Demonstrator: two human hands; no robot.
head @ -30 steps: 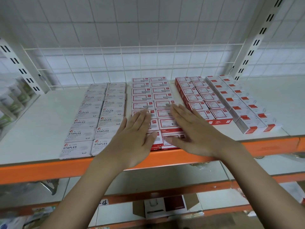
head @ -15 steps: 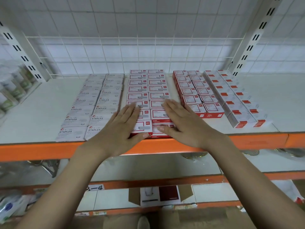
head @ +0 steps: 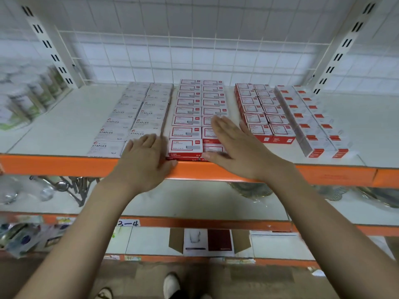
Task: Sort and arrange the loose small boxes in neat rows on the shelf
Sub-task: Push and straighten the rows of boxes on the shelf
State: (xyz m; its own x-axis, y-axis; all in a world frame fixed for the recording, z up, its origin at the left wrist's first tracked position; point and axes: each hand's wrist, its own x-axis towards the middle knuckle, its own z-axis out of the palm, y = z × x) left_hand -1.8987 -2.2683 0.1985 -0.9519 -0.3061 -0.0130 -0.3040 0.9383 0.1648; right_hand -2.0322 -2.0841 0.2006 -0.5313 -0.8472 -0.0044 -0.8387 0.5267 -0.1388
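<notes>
Small boxes lie in paired rows on the white shelf (head: 54,128). Grey staples boxes (head: 129,117) are on the left, red-and-white boxes (head: 190,108) in the middle, thicker red boxes (head: 259,108) and red-tipped white boxes (head: 311,124) to the right. My left hand (head: 144,160) lies flat with straight fingers at the shelf's front edge, over the nearest grey box beside the middle red rows. My right hand (head: 235,147) rests flat on the front boxes of the middle block's right row, hiding them.
An orange beam (head: 323,175) fronts the shelf. A white wire grid (head: 194,50) backs it, with slotted uprights at both sides. Blurred packages (head: 23,96) stand at far left. Lower shelves hold metal utensils and an open carton (head: 208,242).
My left hand has slid left off the middle red boxes to the front edge by the grey rows. My right hand stays flat on the middle block. The camera view shifted.
</notes>
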